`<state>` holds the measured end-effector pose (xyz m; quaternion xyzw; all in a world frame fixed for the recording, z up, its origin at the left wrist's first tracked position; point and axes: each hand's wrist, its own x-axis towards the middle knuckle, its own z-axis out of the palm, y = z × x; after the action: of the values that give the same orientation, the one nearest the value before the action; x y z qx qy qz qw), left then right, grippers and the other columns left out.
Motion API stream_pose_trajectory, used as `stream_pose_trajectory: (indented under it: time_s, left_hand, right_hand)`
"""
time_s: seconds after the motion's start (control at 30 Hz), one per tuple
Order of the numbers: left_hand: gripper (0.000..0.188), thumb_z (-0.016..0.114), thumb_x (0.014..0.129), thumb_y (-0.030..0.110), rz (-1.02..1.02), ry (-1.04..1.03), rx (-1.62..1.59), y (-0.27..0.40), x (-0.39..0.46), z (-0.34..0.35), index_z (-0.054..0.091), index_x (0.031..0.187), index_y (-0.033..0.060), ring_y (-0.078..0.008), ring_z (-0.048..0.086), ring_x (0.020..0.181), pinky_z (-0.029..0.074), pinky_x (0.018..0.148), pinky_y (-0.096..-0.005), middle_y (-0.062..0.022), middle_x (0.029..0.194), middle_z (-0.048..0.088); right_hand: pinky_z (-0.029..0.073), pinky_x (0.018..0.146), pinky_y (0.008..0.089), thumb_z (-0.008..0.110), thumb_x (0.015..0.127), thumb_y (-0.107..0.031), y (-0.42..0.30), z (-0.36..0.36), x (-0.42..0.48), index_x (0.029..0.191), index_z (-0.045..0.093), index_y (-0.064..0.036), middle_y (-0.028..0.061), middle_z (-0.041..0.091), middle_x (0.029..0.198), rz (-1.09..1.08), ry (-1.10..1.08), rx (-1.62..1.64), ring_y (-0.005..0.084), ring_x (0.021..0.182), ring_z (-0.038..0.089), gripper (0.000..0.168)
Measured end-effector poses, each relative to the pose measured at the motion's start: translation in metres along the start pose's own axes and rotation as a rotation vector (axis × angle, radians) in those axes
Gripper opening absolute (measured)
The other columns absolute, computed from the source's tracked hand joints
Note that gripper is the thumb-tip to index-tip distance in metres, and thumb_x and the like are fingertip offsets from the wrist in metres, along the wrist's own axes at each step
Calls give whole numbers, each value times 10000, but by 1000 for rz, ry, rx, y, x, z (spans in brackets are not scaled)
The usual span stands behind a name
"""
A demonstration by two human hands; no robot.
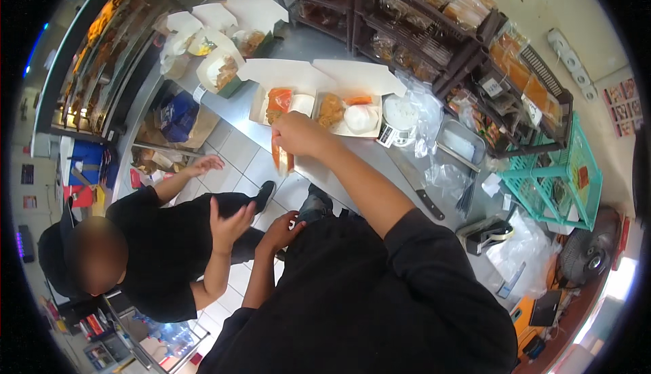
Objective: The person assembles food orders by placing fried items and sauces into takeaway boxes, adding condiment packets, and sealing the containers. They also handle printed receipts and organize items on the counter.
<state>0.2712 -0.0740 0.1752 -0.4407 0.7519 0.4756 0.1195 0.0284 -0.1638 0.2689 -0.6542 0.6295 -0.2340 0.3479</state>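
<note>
My right hand (300, 134) grips an orange packet with a clear end, apparently sauce sachets (282, 160), hanging over the counter's front edge. Just beyond the hand stand two open white food boxes side by side, their lids folded back. In the left box (258, 107) are a fried piece, an orange sachet (279, 100) and a white wrapped round (303, 103). The right box (379, 112) holds fried chicken (331, 108), another orange sachet (358, 100) and a white wrapped mound (361, 118). My left hand (278, 230) hangs by my thigh, fingers loosely apart, with nothing visible in it.
A co-worker (168, 252) stands at my left, both hands raised. More open food boxes (221, 69) stand on the far left counter near a glass display case (112, 53). Right of my arm lie a knife (414, 183), a kitchen scale (402, 132) and a metal tray (460, 142).
</note>
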Motion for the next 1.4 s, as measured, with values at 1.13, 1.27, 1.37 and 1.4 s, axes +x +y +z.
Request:
stream_pose_trajectory:
  time_s: [1.13,1.27,1.37,1.4]
  left_hand:
    - [458,678,765,173,391,901,311,42,169,-109,517,1171,36,-385,483,1058,401,905,-478,-182,1144,516]
    - [474,647,793,215,342,929,214,30,203,-113,489,1211,57,-415,403,1138,366,912,-531,-207,1230,447]
    - [471,616,814,235,345,997,230,22,220,-115,478,1226,51,-400,390,1153,346,921,-528,-201,1236,443]
    - [466,593,831,248,303,987,210,29,222,-115,475,1233,43,-391,377,1167,317,942,-522,-191,1243,438]
  right_hand:
    - [506,779,484,510,865,-154,186,-18,-69,900,619,3,248,650,891,675,437,-372,395,858,639,194]
    - [513,765,489,519,873,-175,180,-20,-81,902,611,11,248,651,838,734,524,-399,408,814,641,210]
    - [520,746,486,526,872,-181,170,-13,-80,906,612,9,251,650,836,794,527,-412,414,798,642,212]
    - [521,743,486,526,872,-181,166,-14,-81,905,612,11,252,650,837,804,531,-414,414,797,643,213]
